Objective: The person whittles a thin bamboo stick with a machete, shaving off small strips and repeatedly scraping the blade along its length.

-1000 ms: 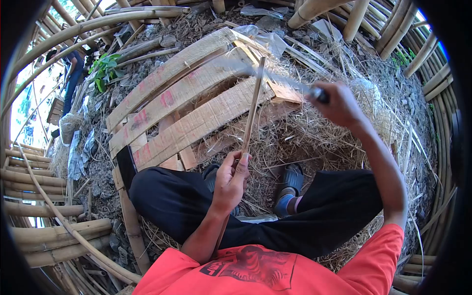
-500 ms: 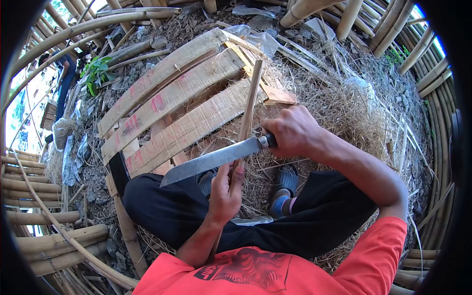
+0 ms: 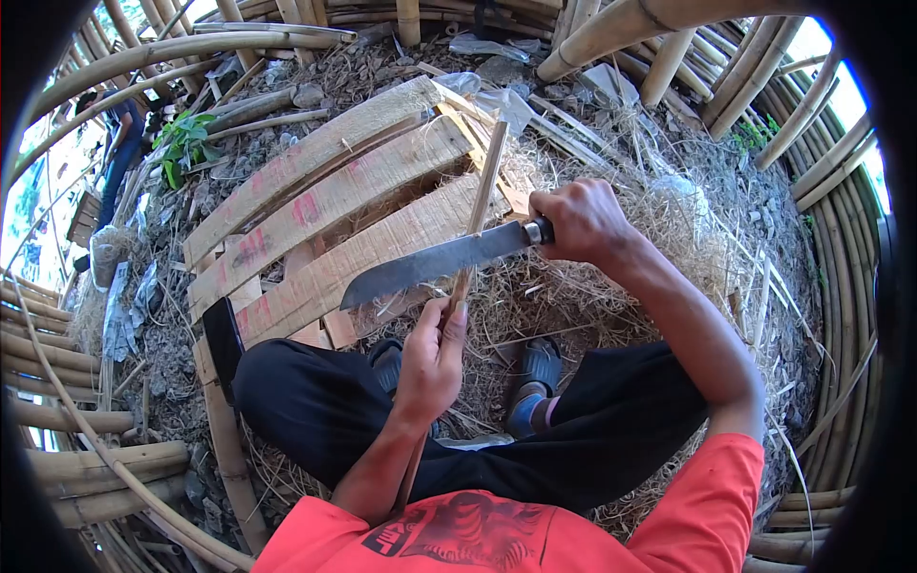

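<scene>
My right hand (image 3: 587,224) is closed around the dark handle of a large knife (image 3: 420,265), whose broad blade points left. The blade lies across a long bamboo strip (image 3: 487,177), touching it or very close to it. Below the blade, my left hand (image 3: 432,363) grips the strip with thumb and fingers. The strip stands at a slant, its upper end over the wooden pallet and its lower part running past my left forearm toward my shirt. Small shavings (image 3: 441,286) show near the blade and the left fingers.
A pallet of pale boards (image 3: 334,201) with red marks lies in front, and a black flat object (image 3: 223,339) rests by its left corner. Fine shavings (image 3: 669,258) cover the ground at right. Bamboo poles (image 3: 411,24) surround the spot. Another person (image 3: 119,153) stands far left.
My right hand and the knife have moved up along the strip, away from my left hand. The left hand keeps its hold on the strip. The view has shifted slightly.
</scene>
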The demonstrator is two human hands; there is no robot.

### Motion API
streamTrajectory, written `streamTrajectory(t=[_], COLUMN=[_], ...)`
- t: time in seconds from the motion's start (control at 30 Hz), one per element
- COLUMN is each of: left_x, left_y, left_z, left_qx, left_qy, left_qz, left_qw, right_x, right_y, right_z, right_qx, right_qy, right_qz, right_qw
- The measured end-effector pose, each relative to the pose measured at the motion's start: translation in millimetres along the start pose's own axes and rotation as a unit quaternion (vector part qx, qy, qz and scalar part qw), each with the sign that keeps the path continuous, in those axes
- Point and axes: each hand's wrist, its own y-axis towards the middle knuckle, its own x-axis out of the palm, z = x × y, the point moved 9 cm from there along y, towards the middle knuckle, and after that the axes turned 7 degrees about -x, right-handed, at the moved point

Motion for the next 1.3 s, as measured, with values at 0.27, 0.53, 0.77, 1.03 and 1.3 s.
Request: streamTrajectory(t=[0.27, 0.53, 0.77, 1.03, 1.3], left_x=[10.0, 7.0, 17.6, 14.7, 8.6], left_y=[-7.1, -5.4, -13.3, -23.4, -20.5], left_z=[-5.0, -15.4, -19.1, -13.4, -12.2], left_qx=[-0.047, -0.089, -0.055, -0.005, -0.011], left_qy=[-0.066, -0.159, -0.088, -0.007, -0.025], left_qz=[-0.056, -0.063, -0.071, -0.057, -0.044], left_qw=[0.995, 0.981, 0.992, 0.998, 0.999], right_x=[-26.2, 2.4, -2.5, -17.4, -28.8], right_y=[-20.7, -32.0, -11.5, -3.2, -6.3], right_z=[88.3, 48.5, -28.9, 29.2, 5.1], right_qx=[0.135, 0.169, -0.047, 0.143, 0.046], right_qy=[-0.032, 0.098, 0.011, -0.007, 0.039], right_qz=[0.074, 0.013, -0.012, -0.038, 0.021], right_qw=[0.988, 0.981, 0.999, 0.989, 0.998])
